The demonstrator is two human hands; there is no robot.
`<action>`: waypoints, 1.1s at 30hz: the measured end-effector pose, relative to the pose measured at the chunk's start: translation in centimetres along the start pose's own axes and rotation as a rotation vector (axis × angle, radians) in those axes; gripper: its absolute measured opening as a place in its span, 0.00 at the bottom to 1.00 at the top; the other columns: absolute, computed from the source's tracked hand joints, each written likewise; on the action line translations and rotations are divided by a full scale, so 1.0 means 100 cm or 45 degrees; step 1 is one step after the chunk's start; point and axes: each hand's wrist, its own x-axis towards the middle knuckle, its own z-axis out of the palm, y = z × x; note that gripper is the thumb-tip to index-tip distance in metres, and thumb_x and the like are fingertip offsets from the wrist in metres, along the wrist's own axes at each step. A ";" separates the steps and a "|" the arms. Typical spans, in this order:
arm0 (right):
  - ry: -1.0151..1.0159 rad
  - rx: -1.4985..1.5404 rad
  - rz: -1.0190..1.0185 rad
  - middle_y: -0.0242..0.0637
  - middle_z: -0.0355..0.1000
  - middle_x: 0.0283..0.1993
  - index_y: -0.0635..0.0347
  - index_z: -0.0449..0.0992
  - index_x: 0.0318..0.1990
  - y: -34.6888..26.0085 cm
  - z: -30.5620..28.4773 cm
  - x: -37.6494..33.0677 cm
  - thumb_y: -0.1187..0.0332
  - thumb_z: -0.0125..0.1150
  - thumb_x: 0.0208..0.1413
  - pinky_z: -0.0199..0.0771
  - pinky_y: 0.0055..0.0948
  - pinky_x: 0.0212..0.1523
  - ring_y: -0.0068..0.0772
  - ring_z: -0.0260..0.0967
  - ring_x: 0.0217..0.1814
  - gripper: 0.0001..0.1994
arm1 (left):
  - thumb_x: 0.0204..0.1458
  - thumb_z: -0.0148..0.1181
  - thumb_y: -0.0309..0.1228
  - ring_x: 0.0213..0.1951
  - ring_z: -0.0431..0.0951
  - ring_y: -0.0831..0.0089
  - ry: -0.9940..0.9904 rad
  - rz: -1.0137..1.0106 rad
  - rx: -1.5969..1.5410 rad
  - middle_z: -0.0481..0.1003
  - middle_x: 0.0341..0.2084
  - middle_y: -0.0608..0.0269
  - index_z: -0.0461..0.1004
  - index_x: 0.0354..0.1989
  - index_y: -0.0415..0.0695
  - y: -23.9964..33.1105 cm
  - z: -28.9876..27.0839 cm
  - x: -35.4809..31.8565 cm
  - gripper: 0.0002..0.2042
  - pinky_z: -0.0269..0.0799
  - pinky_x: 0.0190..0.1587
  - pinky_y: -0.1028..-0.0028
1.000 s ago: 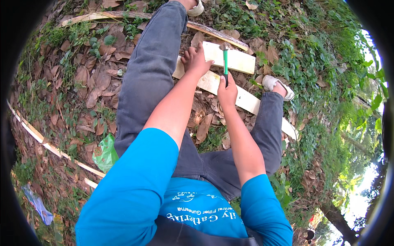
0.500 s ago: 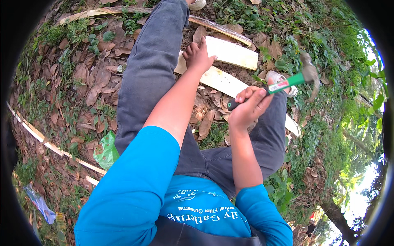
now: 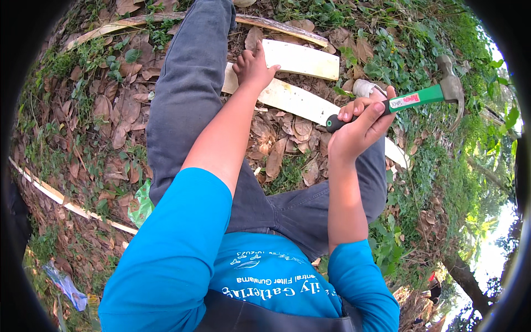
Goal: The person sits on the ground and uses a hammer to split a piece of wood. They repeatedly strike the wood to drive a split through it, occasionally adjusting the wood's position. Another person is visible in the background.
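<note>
Hammer (image 3: 426,97) in right hand (image 3: 357,130), left hand (image 3: 251,66) on board (image 3: 293,99).

One claw hammer (image 3: 420,99) with a green handle and a black grip was in view, raised over the leaf-strewn ground (image 3: 99,127). Two bare hands showed: the right hand (image 3: 357,130) was wrapped round the hammer's grip, and the left hand (image 3: 251,66) rested on pale wood. Two pale flat wooden slats lay on the ground between the person's two trousered legs: a short slat (image 3: 301,58) farther off and a long slat (image 3: 298,102) nearer. One sandalled foot (image 3: 368,87) peeked out beside the long slat. Two thin strips lay toward the ground's edges: one strip (image 3: 66,202) at left, one curved strip (image 3: 276,25) at top.
</note>
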 end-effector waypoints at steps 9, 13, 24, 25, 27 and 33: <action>-0.224 -0.641 0.289 0.36 0.73 0.35 0.66 0.67 0.61 0.128 -0.008 -0.014 0.64 0.52 0.68 0.68 0.28 0.39 0.25 0.67 0.34 0.20 | 0.52 0.63 0.55 0.62 0.57 0.53 -0.014 0.026 0.027 0.59 0.61 0.49 0.44 0.76 0.55 0.009 0.002 -0.006 0.47 0.47 0.64 0.54; -0.204 -0.309 0.201 0.20 0.57 0.24 0.58 0.63 0.65 0.028 0.000 -0.003 0.65 0.49 0.71 0.54 0.13 0.20 0.09 0.52 0.21 0.19 | 0.53 0.63 0.55 0.62 0.57 0.54 0.038 -0.005 0.033 0.59 0.61 0.50 0.44 0.76 0.55 -0.004 0.004 0.003 0.46 0.48 0.64 0.54; -0.291 -0.910 0.155 0.49 0.78 0.41 0.62 0.69 0.61 0.134 -0.001 -0.011 0.67 0.52 0.67 0.73 0.36 0.45 0.38 0.77 0.41 0.18 | 0.53 0.62 0.56 0.63 0.57 0.54 -0.025 0.045 0.036 0.59 0.60 0.49 0.45 0.75 0.56 0.011 0.007 0.001 0.45 0.47 0.65 0.55; -0.227 -0.794 0.150 0.49 0.78 0.43 0.62 0.69 0.60 0.114 0.004 -0.011 0.67 0.52 0.67 0.73 0.36 0.48 0.38 0.77 0.44 0.18 | 0.53 0.62 0.56 0.61 0.59 0.55 0.016 0.053 0.039 0.60 0.59 0.51 0.45 0.76 0.56 0.007 0.010 0.000 0.46 0.47 0.64 0.54; -0.215 -0.656 -0.018 0.40 0.73 0.43 0.65 0.66 0.63 0.084 0.005 -0.009 0.67 0.52 0.68 0.70 0.27 0.44 0.27 0.70 0.41 0.19 | 0.52 0.62 0.57 0.58 0.61 0.56 0.109 0.076 0.037 0.62 0.56 0.55 0.46 0.76 0.56 0.001 0.013 0.002 0.46 0.49 0.63 0.53; -0.145 -0.011 -0.067 0.24 0.60 0.27 0.64 0.60 0.64 0.014 0.007 -0.026 0.65 0.46 0.71 0.60 0.17 0.25 0.12 0.57 0.25 0.19 | 0.52 0.62 0.57 0.59 0.60 0.56 0.155 0.058 0.096 0.62 0.56 0.54 0.46 0.76 0.57 -0.009 0.020 0.004 0.46 0.49 0.63 0.53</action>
